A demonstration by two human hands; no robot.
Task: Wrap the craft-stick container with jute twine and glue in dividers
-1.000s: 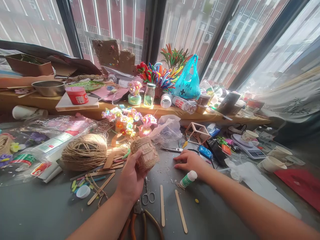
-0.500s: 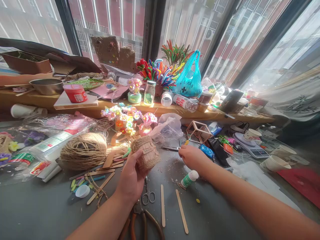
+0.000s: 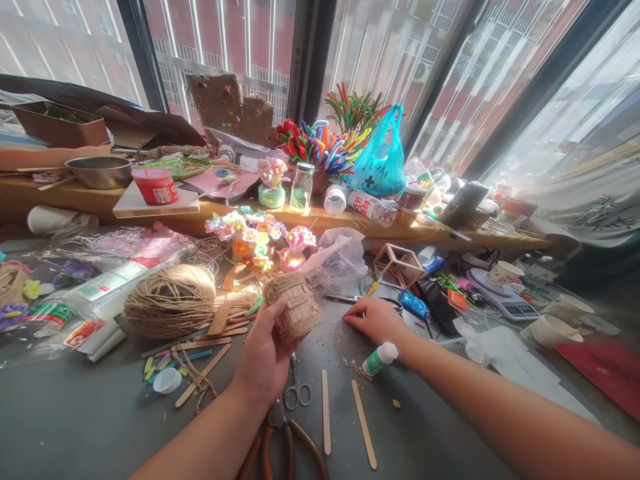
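My left hand is wrapped around a small twine-bound barrel with rough tan pieces on its side, holding it above the table. To its right, my right hand is low over the grey tabletop, thumb and fingers pinched together; whatever is between the tips is too small to make out. Just behind that hand lie large scissors, partly covered by it. A white and green bottle leans near my right wrist. Small scissors and brown-handled pliers lie below the barrel.
Two wooden craft sticks lie in front. At left are a ball of twine and a white cap. Flower ornaments, a wooden frame and a kitchen scale stand farther back, below the cluttered ledge.
My right hand has moved a little left and lower, its fingertips reaching toward the tabletop bits. My left hand keeps the barrel in nearly the same place.
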